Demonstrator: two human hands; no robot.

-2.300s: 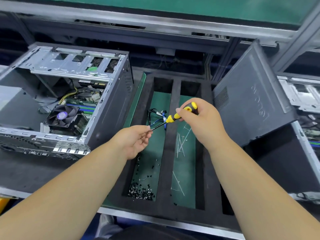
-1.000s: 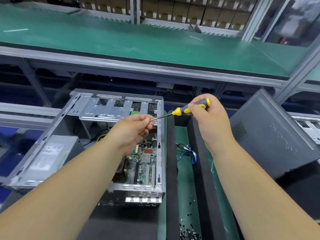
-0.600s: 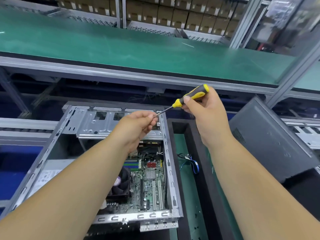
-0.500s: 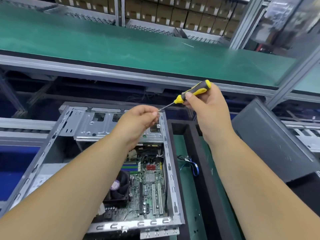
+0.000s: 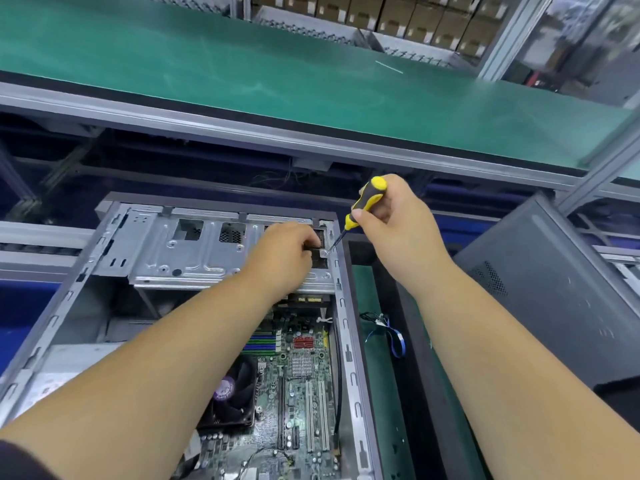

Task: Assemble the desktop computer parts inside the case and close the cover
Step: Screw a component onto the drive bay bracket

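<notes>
We find no legible writing. Our right hand [image 5: 398, 230] grips the screwdriver [image 5: 360, 211], tip slanting down-left onto the case's [image 5: 346, 306] drive bracket [image 5: 194, 258]. Our left hand's [image 5: 284, 258] fingers curl there; what they hold, we cannot tell.

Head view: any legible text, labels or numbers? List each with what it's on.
None can be read.
Yellow label on the dark part under the drive cage: print blurred.
Purple sticker on the CPU fan: markings blurred.
Motherboard: silkscreen too small.
Side panel leaning at right: no lettering legible.
Cartons on the far shelf: nothing legible.
</notes>
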